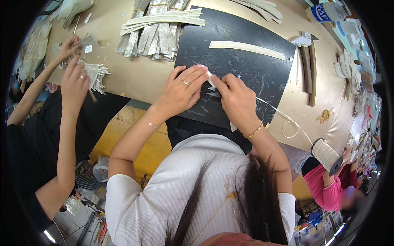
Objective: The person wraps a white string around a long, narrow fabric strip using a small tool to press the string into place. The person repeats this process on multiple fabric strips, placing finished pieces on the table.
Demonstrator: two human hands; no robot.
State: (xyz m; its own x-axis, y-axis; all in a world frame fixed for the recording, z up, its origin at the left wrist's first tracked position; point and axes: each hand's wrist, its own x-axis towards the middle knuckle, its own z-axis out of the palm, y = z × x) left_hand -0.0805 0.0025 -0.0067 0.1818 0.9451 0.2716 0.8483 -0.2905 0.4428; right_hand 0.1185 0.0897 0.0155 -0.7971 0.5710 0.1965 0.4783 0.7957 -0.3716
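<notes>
Above the black cutting mat (pixel 242 28), both of my hands meet at a short white strip (pixel 209 76). My left hand (pixel 180 89) has its fingers bent over the strip's left side and presses on it. My right hand (pixel 239 100) pinches the strip's other side between thumb and fingers. Two pointed metal blades (pixel 213 94), apparently of scissors, stick out from under the right palm; their handle is hidden. From beside the right hand a thin white cord (pixel 283 112) runs to a spool (pixel 326 156). A flat cream strip (pixel 246 48) lies farther up the mat.
Bundled grey-and-cream strips (pixel 154 35) lie at the back left, with loose cream strips (pixel 262 9) at the back. Hammers (pixel 308 69) rest right of the mat, near a plastic bottle (pixel 326 12). At left, a co-worker's hands (pixel 74 78) work beside a white bundle (pixel 97 76).
</notes>
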